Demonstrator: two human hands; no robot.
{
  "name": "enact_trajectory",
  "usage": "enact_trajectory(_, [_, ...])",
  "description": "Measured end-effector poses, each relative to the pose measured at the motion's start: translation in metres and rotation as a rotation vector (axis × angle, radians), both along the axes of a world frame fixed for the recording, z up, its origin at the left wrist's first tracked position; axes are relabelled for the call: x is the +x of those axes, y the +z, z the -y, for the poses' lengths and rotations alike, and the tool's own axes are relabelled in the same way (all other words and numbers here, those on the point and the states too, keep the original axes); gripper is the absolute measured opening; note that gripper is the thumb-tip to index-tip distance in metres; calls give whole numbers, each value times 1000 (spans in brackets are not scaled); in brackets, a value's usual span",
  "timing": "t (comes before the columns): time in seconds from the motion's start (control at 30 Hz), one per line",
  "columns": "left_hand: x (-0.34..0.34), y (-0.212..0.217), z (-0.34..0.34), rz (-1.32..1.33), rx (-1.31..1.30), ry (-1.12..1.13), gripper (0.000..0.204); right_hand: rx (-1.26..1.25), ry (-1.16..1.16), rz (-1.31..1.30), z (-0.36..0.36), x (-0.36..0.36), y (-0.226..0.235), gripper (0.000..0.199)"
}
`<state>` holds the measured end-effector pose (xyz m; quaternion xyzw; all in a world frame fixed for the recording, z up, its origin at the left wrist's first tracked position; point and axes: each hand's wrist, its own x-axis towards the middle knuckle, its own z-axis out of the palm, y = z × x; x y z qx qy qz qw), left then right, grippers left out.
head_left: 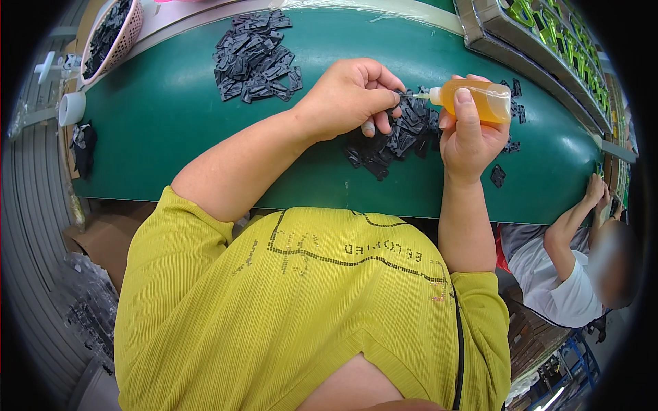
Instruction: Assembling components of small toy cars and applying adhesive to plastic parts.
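My right hand (469,133) grips a small amber squeeze bottle (483,100) on its side, nozzle pointing left. My left hand (349,96) pinches a small black flat part (403,101) right at the nozzle tip. Both hands hover over a pile of black flat parts (397,137) on the green belt (171,109). A second, larger pile of the same black parts (255,56) lies farther back on the belt. A few loose black pieces (498,175) lie to the right of my right hand.
A pink basket (113,34) with black parts stands at the back left. A white tape roll (71,108) sits at the belt's left edge. Trays with green parts (548,27) run along the back right. Another person (576,267) works at the right.
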<state>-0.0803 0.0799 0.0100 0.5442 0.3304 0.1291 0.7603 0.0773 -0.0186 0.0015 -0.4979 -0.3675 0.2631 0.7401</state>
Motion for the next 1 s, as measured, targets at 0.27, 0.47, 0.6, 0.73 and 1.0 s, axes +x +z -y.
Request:
enact_trajectory(0.27, [-1, 3, -3, 5, -9, -13, 21, 111, -3, -187, 2, 6, 9, 23])
enact_trajectory(0.47, [-1, 6, -3, 18, -62, 8, 21, 87, 107, -201, 5, 0, 10, 22])
enact_trajectory(0.6, [0, 6, -3, 8, -58, 8, 21, 25, 153, -144, 6, -6, 8, 22])
enact_trajectory(0.73, [0, 5, -3, 12, -61, 3, 21, 1, 157, -114, 5, -8, 8, 22])
enact_trajectory(1.0, [0, 4, -2, 14, -49, -1, 20, -10, 149, -94, 5, -9, 6, 22])
